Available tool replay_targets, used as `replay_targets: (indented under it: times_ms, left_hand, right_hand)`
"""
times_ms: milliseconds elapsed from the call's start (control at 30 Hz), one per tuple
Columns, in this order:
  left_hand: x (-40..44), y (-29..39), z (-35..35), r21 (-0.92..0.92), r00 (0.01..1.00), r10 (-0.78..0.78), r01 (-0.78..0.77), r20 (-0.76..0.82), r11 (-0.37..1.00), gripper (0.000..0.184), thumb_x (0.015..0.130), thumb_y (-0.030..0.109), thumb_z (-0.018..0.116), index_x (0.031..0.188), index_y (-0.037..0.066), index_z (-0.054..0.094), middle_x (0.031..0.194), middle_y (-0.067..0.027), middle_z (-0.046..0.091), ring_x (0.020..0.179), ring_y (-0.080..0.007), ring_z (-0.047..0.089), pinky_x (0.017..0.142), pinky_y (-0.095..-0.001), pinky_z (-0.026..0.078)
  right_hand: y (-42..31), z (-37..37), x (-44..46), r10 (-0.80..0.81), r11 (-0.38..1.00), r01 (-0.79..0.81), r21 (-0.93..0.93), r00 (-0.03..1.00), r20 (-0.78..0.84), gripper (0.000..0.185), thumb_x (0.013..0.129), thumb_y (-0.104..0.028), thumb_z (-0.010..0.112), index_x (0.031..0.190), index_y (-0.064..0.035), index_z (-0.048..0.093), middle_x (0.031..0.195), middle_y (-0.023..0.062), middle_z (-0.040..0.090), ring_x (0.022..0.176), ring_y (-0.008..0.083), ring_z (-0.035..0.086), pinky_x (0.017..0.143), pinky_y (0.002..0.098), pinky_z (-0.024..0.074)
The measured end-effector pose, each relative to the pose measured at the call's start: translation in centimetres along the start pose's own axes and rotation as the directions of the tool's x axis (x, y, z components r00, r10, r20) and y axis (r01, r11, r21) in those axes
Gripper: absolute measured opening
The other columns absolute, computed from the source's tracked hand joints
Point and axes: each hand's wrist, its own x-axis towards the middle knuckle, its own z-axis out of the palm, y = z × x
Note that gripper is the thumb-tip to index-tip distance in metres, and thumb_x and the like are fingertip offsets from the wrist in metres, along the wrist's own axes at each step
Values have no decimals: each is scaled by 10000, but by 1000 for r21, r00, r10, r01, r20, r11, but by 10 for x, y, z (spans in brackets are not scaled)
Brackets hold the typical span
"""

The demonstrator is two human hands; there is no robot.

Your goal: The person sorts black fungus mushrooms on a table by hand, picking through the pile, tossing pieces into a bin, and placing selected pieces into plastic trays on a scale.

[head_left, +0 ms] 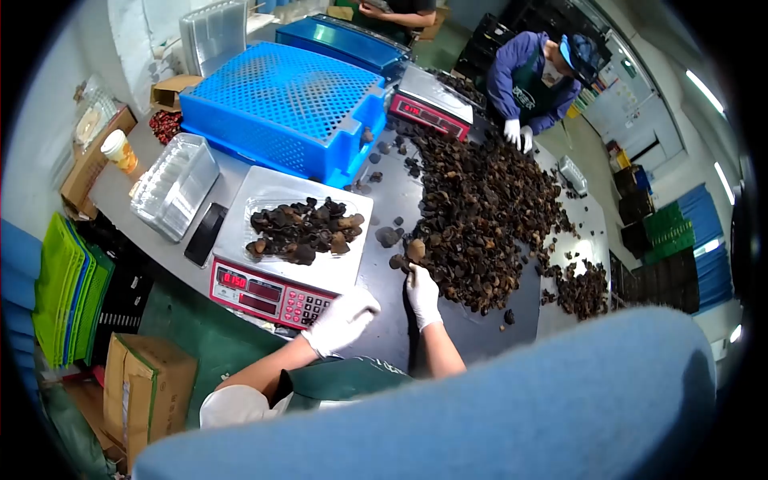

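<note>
A large heap of dark brown, mushroom-like pieces [480, 208] covers the middle of the grey table. My right hand [422, 294], in a white glove, pinches a light brown piece [416, 250] at the heap's near left edge. My left hand [344, 322], also gloved, is beside the front right corner of a red and white scale [276, 292]; its fingers are curled, and whether they hold anything is hidden. On the scale's plate, a clear plastic tray holds dark pieces [304, 228]. A few loose pieces [389, 236] lie between scale and heap.
A blue perforated crate [280, 104] stands behind the scale. Left of it are clear trays [174, 184], a black phone [206, 234] and a paper cup [118, 150]. Across the table, a co-worker [532, 84] reaches into the heap near a second scale [432, 108]. Blue fabric [480, 408] blocks the foreground.
</note>
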Motion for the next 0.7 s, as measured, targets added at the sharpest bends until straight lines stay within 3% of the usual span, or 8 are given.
replay_targets:
  times_ms: [33, 67, 100, 133, 200, 367, 500, 700]
  left_hand:
    - [7, 6, -25, -68, 994, -111, 109, -26, 992, 168, 810, 38, 616, 978, 35, 619, 951, -150, 607, 908, -327, 600, 837, -397, 490]
    - [13, 10, -48, 110, 970, -114, 140, -215, 984, 173, 800, 20, 603, 971, 31, 625, 975, -164, 602, 936, -330, 592, 872, -401, 479]
    - [18, -2, -73, 396, 942, 136, -3, -308, 918, 192, 784, -38, 581, 957, 35, 623, 1002, -138, 591, 980, -303, 581, 866, -382, 481]
    - [22, -13, -97, 354, 890, 123, 46, -439, 934, 197, 782, -37, 587, 965, 32, 611, 1006, -150, 582, 986, -324, 577, 898, -394, 472]
    - [25, -47, -137, 478, 840, 157, 134, -520, 868, 206, 801, -9, 588, 1002, 36, 600, 1054, -168, 575, 1032, -359, 554, 952, -418, 441]
    - [21, -119, -154, 635, 967, -19, 180, -253, 751, 237, 862, 80, 546, 1090, 47, 599, 1128, -195, 568, 1112, -366, 521, 1012, -434, 404]
    - [31, -96, -147, 423, 979, -142, 192, -147, 885, 245, 925, 102, 479, 1130, 35, 595, 1226, -203, 531, 1162, -349, 499, 1048, -429, 381]
    - [26, -83, -152, 206, 914, -59, 153, -402, 966, 284, 952, 85, 455, 1197, 38, 592, 1332, -203, 501, 1254, -338, 478, 1078, -400, 365]
  right_hand:
    - [1, -3, -2, 0, 999, -1, 41, 1000, 11, 194, 851, -97, 641, 1043, -69, 639, 962, 148, 673, 843, 324, 663, 751, 391, 536]
    - [3, -4, -6, 1, 997, -3, 81, 1000, 22, 185, 845, -86, 643, 1029, -57, 645, 972, 152, 676, 853, 325, 665, 766, 384, 536]
    - [3, -4, -8, 21, 988, -20, 152, 1000, -4, 155, 835, -73, 650, 985, -33, 655, 948, 163, 679, 861, 326, 669, 777, 374, 536]
    - [7, -5, -10, 164, 971, -184, 152, 977, 140, 174, 860, -88, 635, 1023, -33, 666, 979, 161, 684, 909, 304, 670, 829, 355, 525]
    - [-8, -11, -4, 148, 914, -176, 366, 984, 102, 184, 868, -78, 634, 1039, -22, 675, 970, 143, 695, 908, 269, 677, 834, 342, 522]
    - [-124, -49, 65, -119, 833, 77, 548, 992, 40, 174, 892, -8, 605, 1056, -27, 659, 930, 102, 669, 840, 220, 658, 769, 311, 517]
    - [-201, -52, 115, -422, 799, 385, 462, 906, -26, 176, 855, 4, 623, 1021, -51, 644, 935, 117, 652, 854, 291, 646, 752, 350, 517]
    - [-222, -21, 128, -581, 793, 479, 376, 780, 232, 265, 876, -115, 585, 1135, -90, 637, 1184, 138, 605, 1040, 335, 566, 939, 440, 432]
